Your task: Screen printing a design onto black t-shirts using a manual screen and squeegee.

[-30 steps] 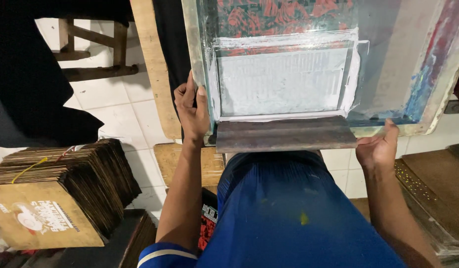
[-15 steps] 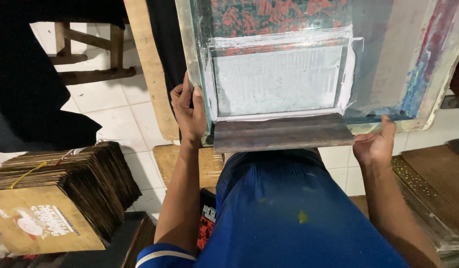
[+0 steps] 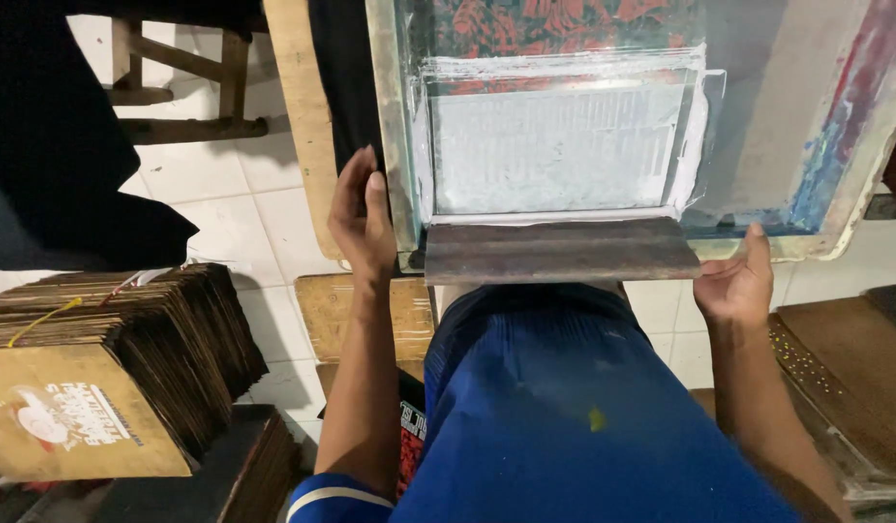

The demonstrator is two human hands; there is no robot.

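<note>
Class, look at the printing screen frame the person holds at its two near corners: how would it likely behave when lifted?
The screen frame would probably stay stiff, since its rails look solid. Both the left hand and right hand hold it, suggesting it is awkward one-handed. The ink-coated mesh looks thin, likely easy to damage.

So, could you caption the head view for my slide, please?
Both hands, left and right, grip a screen-printing frame with a squeegee.

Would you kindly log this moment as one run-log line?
left hand: grips screen frame left edge | right hand: grips frame's near right edge | squeegee: rests at near edge
</note>
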